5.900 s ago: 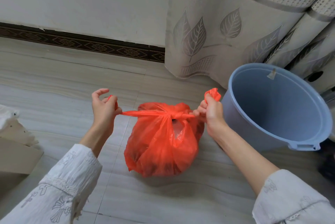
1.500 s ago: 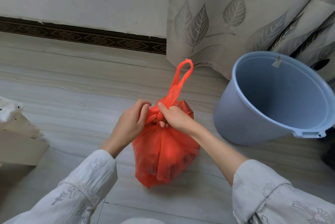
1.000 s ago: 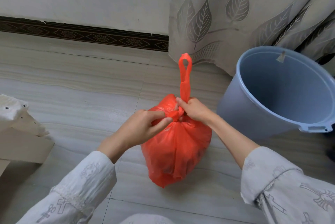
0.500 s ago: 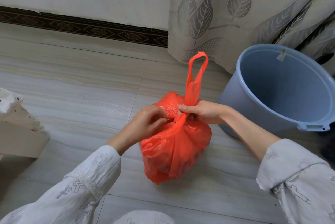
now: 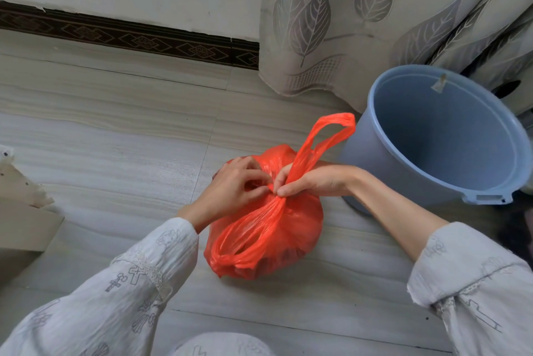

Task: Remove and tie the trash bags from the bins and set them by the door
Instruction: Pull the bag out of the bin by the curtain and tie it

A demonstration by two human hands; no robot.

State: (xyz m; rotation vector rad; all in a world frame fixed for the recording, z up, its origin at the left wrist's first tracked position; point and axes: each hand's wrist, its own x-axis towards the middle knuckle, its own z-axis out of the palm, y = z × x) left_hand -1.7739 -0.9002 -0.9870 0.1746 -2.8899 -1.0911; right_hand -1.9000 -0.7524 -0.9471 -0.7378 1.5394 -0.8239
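Orange plastic bunches at the neck of a full trash bag on the tiled floor beside an emptied blue bin, as the left hand and right hand both pinch its handles at the knot. The tying step appears under way; next, the free loop likely needs pulling snug before the bag goes to the door.

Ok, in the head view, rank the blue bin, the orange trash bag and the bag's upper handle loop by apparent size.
1. blue bin, largest
2. orange trash bag; the hands cover its top
3. upper handle loop, clearly smallest
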